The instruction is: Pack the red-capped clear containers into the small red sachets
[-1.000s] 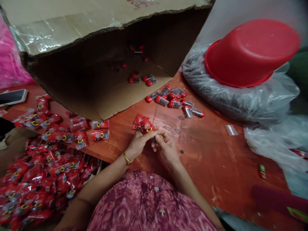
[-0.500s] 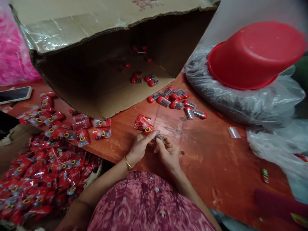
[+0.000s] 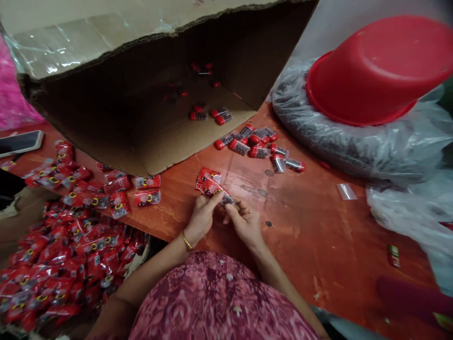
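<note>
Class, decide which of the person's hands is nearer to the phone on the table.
Left. The left hand is right of the phone and lower in view; the right hand is farther right, just past the left hand.

Held packet [image 3: 213,187], centre: red with white stripes, dark grey lower end. Tubes [image 3: 260,151], 2 o'clock: red caps, black contents. Basin [image 3: 380,71], farther toward 2 o'clock: plain red. Packet heap [image 3: 72,262], 8 o'clock: red, yellow rings. Garment [image 3: 212,302], 6 o'clock: maroon, pink swirls.
</note>
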A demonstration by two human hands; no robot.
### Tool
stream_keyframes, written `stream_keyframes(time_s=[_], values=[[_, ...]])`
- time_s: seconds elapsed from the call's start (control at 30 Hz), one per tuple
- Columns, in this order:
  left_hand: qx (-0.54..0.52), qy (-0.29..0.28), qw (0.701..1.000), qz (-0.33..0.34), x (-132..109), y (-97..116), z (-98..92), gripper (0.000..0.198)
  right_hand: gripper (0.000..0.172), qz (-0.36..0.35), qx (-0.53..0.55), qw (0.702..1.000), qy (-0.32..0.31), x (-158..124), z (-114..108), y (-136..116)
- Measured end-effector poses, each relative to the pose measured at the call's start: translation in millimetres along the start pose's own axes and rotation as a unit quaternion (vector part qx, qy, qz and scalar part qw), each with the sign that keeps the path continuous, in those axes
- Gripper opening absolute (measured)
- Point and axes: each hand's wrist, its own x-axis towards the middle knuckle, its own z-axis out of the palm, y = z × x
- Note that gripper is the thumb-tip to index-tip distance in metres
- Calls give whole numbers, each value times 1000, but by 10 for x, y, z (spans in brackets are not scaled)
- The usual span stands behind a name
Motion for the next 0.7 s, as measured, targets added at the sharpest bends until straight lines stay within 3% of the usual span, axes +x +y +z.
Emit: stream_keyframes(time_s=[0.07,0.2,0.33,0.5,0.7], values=[[-15,7,1000,4,5,5,18,34,25,21,13,1000,-8,25,-36,-4],[-44,-46,997,-39,1,-45,39,40,34,50,26,998,14,88,-56,45],[-67,-20,997,-44,2,-68,-62,34,42,18,-50,998,36,125,5,157],[-126,120,984,-40,-40,128,-432,26,49,-36,-158,987,-23,127,-5,243],[-177,308,934,48,-210,516,-979,12,54,-49,-174,983,-30,124,-80,240]])
